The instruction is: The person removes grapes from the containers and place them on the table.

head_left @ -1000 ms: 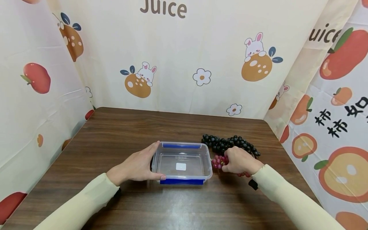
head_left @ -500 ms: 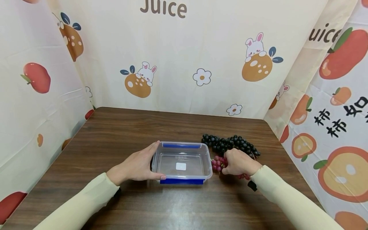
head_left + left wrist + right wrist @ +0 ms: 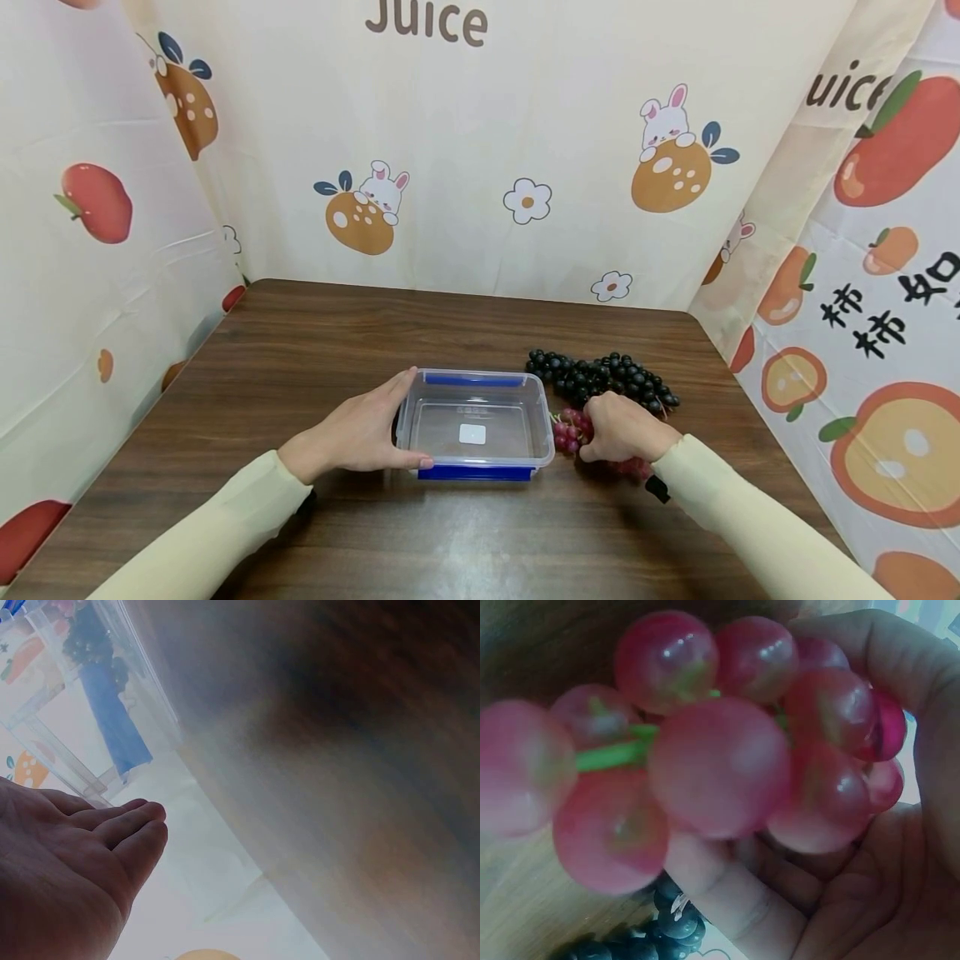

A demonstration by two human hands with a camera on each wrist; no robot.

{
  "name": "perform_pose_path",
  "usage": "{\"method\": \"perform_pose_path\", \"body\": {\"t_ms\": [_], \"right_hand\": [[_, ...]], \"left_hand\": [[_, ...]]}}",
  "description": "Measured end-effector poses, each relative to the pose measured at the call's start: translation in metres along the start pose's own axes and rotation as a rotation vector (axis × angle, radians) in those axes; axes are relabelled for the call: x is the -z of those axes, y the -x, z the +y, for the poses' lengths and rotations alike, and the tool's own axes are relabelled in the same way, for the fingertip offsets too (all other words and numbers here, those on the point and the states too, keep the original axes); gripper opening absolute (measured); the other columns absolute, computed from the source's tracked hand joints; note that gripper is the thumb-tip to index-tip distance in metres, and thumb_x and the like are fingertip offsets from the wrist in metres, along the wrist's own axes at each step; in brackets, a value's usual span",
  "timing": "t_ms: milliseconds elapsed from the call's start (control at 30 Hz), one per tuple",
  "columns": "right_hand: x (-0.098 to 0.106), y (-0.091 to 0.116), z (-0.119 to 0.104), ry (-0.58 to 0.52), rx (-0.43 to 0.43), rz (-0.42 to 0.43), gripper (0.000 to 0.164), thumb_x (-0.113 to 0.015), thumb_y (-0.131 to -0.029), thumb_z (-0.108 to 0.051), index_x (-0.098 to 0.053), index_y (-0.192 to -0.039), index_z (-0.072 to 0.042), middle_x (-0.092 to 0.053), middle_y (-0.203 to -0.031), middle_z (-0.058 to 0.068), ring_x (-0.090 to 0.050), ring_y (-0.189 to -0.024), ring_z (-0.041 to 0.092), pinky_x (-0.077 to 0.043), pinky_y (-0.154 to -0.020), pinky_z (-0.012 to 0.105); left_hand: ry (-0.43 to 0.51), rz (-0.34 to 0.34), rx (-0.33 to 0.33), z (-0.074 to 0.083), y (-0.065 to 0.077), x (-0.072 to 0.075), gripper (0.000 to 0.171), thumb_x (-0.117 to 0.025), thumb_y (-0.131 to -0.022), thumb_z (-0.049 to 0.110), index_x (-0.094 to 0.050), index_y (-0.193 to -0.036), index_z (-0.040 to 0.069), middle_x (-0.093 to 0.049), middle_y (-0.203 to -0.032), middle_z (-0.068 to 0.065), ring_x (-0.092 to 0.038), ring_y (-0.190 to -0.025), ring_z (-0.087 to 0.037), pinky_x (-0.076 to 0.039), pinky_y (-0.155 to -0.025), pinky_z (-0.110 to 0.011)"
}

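Note:
A clear plastic box [image 3: 480, 417] with blue clips on its long sides sits on the table, and no lid covers it. Along its left end lies my left hand [image 3: 360, 425], thumb at the front rim and straight fingers up to the far left corner. In the left wrist view that hand [image 3: 82, 855] stretches its fingers beside the clear wall. My right hand [image 3: 626, 427] grips a bunch of red grapes [image 3: 572, 429] just right of the box. The right wrist view shows the red grapes [image 3: 720, 769] close up, with green stems, inside the curled fingers and thumb.
A bunch of black grapes [image 3: 600, 375] lies behind the right hand, close to the red ones. The brown wooden table [image 3: 360, 329] ends at a printed fabric backdrop [image 3: 480, 208], which also stands along the left and right sides.
The right hand has shifted very slightly toward the front, and the red grapes have turned a little with it. The left hand and the box have not moved.

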State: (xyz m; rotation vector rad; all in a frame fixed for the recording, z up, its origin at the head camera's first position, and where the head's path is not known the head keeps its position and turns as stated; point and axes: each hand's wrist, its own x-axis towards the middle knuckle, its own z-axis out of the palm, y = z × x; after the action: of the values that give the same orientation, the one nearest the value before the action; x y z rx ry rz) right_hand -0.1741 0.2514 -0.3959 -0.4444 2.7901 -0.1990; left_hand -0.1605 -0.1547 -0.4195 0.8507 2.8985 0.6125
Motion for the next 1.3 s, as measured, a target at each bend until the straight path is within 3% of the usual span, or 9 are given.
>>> {"method": "perform_pose_path", "body": {"t_ms": [467, 633, 800, 1067, 1300], "right_hand": [[-0.002, 0.003, -0.002, -0.009, -0.001, -0.012, 0.031, -0.089, -0.075, -0.029, -0.063, -0.072, -0.013, -0.057, -0.058, -0.001, -0.050, -0.050, 0.011, -0.042, -0.046, 0.029], [0.001, 0.004, -0.002, 0.010, 0.020, -0.001, 0.039, -0.092, -0.071, -0.041, -0.061, -0.067, -0.017, -0.055, -0.058, -0.005, -0.046, -0.051, 0.009, -0.039, -0.047, 0.028], [0.009, 0.008, -0.002, 0.001, 0.004, -0.009, 0.046, -0.092, -0.068, -0.054, -0.066, -0.073, -0.018, -0.056, -0.062, -0.005, -0.048, -0.055, 0.011, -0.042, -0.050, 0.029], [0.018, 0.012, 0.004, 0.014, -0.028, 0.070, 0.069, -0.075, -0.072, -0.079, -0.074, -0.092, -0.013, -0.062, -0.074, -0.004, -0.056, -0.066, 0.014, -0.048, -0.057, 0.034], [0.018, 0.015, 0.009, 0.000, 0.004, 0.188, 0.072, -0.062, -0.081, -0.082, -0.075, -0.098, -0.013, -0.064, -0.074, -0.007, -0.056, -0.064, 0.010, -0.049, -0.058, 0.034]], "left_hand": [[0.000, 0.001, 0.004, 0.000, -0.001, 0.000, 0.142, -0.058, -0.066, 0.096, -0.013, -0.165, 0.005, -0.024, -0.168, -0.014, -0.043, -0.144, -0.031, -0.048, -0.105, -0.049], [0.001, 0.002, 0.000, 0.001, -0.001, 0.000, 0.141, -0.058, -0.067, 0.096, -0.013, -0.165, 0.004, -0.023, -0.168, -0.014, -0.042, -0.144, -0.031, -0.047, -0.106, -0.048], [0.003, 0.000, 0.004, 0.001, -0.001, 0.000, 0.142, -0.058, -0.066, 0.096, -0.013, -0.165, 0.005, -0.024, -0.168, -0.014, -0.042, -0.144, -0.031, -0.047, -0.106, -0.049], [0.013, 0.002, 0.011, 0.000, 0.000, 0.000, 0.141, -0.058, -0.066, 0.096, -0.012, -0.165, 0.006, -0.024, -0.168, -0.013, -0.042, -0.144, -0.031, -0.047, -0.106, -0.049], [0.014, -0.005, -0.001, -0.001, 0.001, 0.002, 0.138, -0.060, -0.070, 0.093, -0.010, -0.165, 0.007, -0.020, -0.169, -0.012, -0.038, -0.147, -0.030, -0.045, -0.108, -0.049]]}}
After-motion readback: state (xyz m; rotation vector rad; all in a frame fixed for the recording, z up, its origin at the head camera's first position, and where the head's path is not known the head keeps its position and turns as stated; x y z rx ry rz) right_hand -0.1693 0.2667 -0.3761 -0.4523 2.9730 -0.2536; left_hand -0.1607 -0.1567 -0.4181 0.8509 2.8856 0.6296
